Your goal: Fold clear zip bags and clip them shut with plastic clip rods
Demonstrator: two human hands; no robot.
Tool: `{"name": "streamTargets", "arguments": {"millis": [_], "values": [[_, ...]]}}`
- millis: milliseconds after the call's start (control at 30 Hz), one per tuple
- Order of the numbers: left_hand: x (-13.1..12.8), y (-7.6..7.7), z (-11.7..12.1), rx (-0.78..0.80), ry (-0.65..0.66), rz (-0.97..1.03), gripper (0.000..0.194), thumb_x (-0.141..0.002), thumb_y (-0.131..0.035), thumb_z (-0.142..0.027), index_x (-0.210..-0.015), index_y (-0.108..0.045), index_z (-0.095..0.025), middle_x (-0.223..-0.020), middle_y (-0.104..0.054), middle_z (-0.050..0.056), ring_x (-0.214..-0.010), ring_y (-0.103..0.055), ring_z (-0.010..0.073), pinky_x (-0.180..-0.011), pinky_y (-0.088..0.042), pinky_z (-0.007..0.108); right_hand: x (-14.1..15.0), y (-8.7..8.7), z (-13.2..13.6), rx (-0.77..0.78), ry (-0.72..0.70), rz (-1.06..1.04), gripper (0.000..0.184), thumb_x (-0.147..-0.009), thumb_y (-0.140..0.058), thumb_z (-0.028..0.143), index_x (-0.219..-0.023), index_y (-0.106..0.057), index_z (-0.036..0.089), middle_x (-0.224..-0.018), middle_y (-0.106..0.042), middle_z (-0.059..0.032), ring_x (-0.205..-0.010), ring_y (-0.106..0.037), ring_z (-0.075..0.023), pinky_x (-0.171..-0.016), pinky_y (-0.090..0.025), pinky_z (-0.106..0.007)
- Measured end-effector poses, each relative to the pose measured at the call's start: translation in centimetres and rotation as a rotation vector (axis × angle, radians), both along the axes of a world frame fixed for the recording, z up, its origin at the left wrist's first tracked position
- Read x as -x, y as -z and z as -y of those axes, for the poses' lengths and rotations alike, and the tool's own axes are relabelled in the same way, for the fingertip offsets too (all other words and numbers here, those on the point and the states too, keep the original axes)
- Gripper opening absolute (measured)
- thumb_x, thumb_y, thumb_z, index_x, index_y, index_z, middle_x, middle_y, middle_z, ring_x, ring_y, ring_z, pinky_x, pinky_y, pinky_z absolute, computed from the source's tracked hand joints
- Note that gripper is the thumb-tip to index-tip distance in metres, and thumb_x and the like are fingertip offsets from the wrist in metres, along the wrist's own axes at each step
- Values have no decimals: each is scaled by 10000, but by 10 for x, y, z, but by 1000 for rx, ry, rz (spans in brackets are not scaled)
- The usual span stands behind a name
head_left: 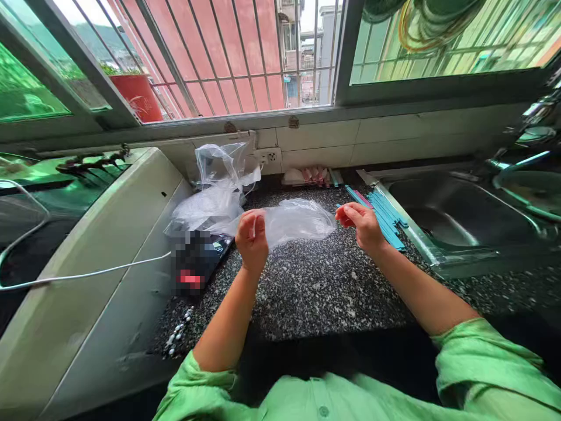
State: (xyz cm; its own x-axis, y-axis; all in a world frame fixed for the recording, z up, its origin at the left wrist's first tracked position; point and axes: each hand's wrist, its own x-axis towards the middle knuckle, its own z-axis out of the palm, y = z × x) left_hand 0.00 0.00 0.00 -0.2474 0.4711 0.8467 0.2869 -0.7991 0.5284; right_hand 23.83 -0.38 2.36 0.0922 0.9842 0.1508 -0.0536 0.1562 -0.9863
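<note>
Both hands are up over the speckled counter, apart. The left hand is narrow, fingers curled toward the thumb, at one end of a clear plastic bag; whether it grips the film, I cannot tell from where I stand. The right hand is nearly closed, fingertips drawn together beside the bag's other end; any hold there is likewise unconfirmed. The bag sits between the hands, crumpled. In my judgement, such thin film handles best with a light pinch at one layer of the edge and a gentle, even pull; a hard tug could tear or crease it. Beyond the right hand lie blue strips by the sink. Past the left are more plastic bags and, nearer, a dark phone.
</note>
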Motion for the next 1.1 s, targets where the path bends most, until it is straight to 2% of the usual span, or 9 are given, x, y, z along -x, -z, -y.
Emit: {"name": "streamTargets", "arguments": {"millis": [133,233,367,500,633,700,800,900,1100], "values": [[-4,6,10,-14,-12,-84,117,-843,-528,-165,-903,-605,-229,-936,-571,6,-897,-551,127,-801,-462,321,4,24,-2,134,-84,14,433,-595,-638,594,-632,-615,163,-570,-539,0,-514,-441,-88,-489,-326,-238],[-10,8,18,-2,-5,-202,150,-846,-515,-161,-929,-614,-237,-948,-560,13,-894,-555,130,-777,-480,313,3,32,1,184,-95,15,456,-596,-626,616,-639,-613,162,-574,-526,-4,-518,-430,-89,-490,-314,-243],[-16,10,23,-24,-11,-279,210,-836,-514,-120,-960,-625,-249,-965,-550,16,-888,-555,124,-766,-489,305,2,33,4,169,-114,67,414,-582,-657,566,-588,-564,162,-537,-488,16,-492,-385,-78,-492,-295,-252],[-19,13,25,-33,-10,-268,249,-827,-516,-104,-987,-624,-262,-1000,-538,21,-919,-549,132,-794,-490,322,5,34,4,166,-69,117,384,-569,-667,523,-654,-551,167,-560,-487,37,-496,-372,-75,-491,-277,-249],[-19,13,26,-44,-15,-325,233,-832,-520,-151,-1024,-604,-253,-1007,-543,37,-925,-556,148,-805,-496,340,5,35,4,155,-152,143,376,-598,-646,521,-593,-542,160,-521,-450,48,-493,-345,-68,-502,-262,-250],[-18,12,27,-86,-33,-338,255,-810,-563,-172,-1053,-588,-245,-997,-553,43,-917,-558,157,-805,-496,347,4,35,4,110,-135,128,372,-601,-656,512,-575,-532,163,-510,-430,54,-492,-334,-67,-506,-258,-250],[-16,9,29,-123,-71,-370,249,-778,-599,-136,-999,-608,-249,-942,-570,28,-864,-560,149,-774,-496,336,1,34,3,78,-95,97,377,-605,-668,519,-594,-540,165,-508,-421,57,-490,-326,-68,-502,-252,-249],[-14,4,29,-121,-100,-415,252,-757,-606,-76,-933,-637,-255,-880,-578,10,-818,-553,136,-741,-490,316,-5,32,-2,64,-55,68,399,-600,-681,540,-605,-543,166,-508,-415,59,-485,-318,-65,-493,-250,-243],[-10,0,26,-115,-131,-405,287,-730,-638,-56,-924,-661,-267,-856,-585,4,-804,-548,130,-734,-477,304,-24,29,-17,41,5,-80,432,-540,-738,550,-564,-513,181,-491,-432,61,-464,-354,-63,-460,-285,-231]]}}
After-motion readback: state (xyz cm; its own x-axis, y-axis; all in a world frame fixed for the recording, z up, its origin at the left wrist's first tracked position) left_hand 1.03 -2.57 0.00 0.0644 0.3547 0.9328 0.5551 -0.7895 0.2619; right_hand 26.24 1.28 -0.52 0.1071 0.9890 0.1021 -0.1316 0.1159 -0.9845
